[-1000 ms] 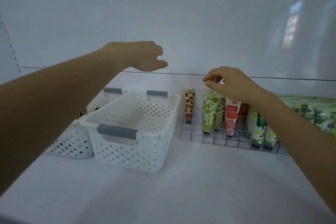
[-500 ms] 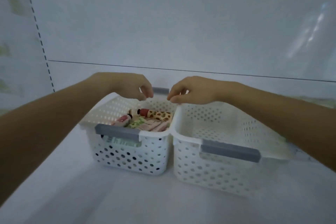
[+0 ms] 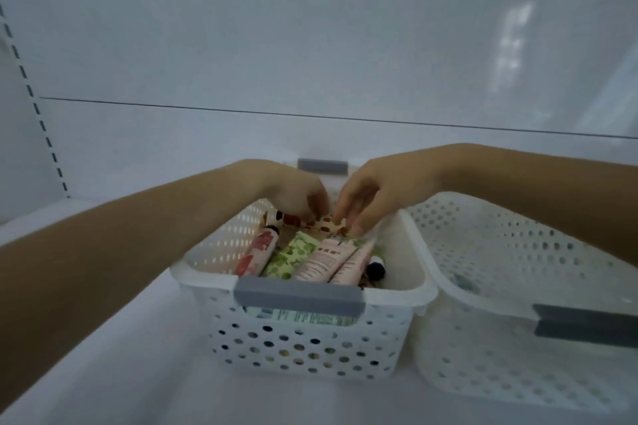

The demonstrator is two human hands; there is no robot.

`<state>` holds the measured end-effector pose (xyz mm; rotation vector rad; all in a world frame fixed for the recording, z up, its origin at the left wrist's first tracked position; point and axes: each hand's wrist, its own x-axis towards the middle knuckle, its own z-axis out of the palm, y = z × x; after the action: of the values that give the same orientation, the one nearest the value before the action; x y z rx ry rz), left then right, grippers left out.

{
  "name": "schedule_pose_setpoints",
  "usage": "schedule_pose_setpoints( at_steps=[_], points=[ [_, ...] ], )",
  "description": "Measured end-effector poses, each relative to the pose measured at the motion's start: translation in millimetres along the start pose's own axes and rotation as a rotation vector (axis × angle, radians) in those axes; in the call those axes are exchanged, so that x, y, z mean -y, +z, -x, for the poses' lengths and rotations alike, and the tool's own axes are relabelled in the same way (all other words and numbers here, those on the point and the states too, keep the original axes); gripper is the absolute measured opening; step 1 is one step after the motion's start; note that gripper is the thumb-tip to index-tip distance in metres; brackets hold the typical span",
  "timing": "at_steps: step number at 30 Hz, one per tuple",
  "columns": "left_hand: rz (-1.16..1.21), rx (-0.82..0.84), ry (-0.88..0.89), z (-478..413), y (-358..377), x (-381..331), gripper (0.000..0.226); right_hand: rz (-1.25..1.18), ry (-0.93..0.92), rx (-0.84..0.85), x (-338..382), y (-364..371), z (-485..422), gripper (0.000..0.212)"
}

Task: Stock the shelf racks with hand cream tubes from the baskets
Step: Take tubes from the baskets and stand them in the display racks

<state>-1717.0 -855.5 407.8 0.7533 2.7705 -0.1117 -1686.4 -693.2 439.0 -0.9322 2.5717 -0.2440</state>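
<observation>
Both hands, left hand (image 3: 297, 195) and right hand (image 3: 367, 198), pinch a strawberry-print tube (image 3: 321, 222) at the far end of the left basket (image 3: 300, 297); pick step; next: lift clear, carry right to unseen rack; right basket (image 3: 518, 286) looks nearly empty.

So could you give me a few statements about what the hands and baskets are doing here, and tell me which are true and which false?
1. Both hands reach into the same basket. True: the left hand and right hand meet over the left basket.
2. The fingers touch a strawberry-print tube. True.
3. The right basket is packed with tubes. False: it looks nearly empty.
4. The left basket's handles are red. False: the grey handle shows at its front.
5. A green leaf-print tube lies in the left basket. True.
</observation>
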Motion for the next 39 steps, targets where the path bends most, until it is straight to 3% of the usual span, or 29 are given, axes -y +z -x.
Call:
schedule_pose_setpoints(
  at_steps=[8,11,16,20,24,28,32,36,39],
  points=[
    [-0.062,-0.054,-0.042,-4,5,6,0.033,0.09,0.056,0.062,23,6,-13,0.037],
    [-0.085,-0.063,-0.058,-3,4,7,0.039,0.046,0.051,0.112,23,7,-7,0.032],
    [-0.11,-0.028,-0.043,1,3,7,0.029,-0.037,0.027,0.094,19,7,-2,0.014],
    [-0.043,-0.049,-0.029,6,-1,6,0.026,-0.293,-0.049,-0.018,12,-1,3,0.007],
    [0.303,-0.098,0.036,18,-22,5,0.012,-0.62,-0.108,-0.068,5,-20,21,0.005],
    [0.487,-0.201,0.018,31,-49,3,0.018,-0.816,-0.121,-0.298,-12,-38,46,0.013],
    [0.617,-0.346,-0.007,41,-71,-12,0.02,-1.192,-0.171,-0.553,-33,-39,70,0.008],
    [0.759,-0.455,-0.003,43,-86,-47,0.006,-1.547,-0.24,-0.674,-50,-37,96,0.016],
    [0.908,-0.493,0.037,37,-93,-84,0.008,-1.742,-0.24,-0.719,-64,-33,115,0.016]
  ],
)
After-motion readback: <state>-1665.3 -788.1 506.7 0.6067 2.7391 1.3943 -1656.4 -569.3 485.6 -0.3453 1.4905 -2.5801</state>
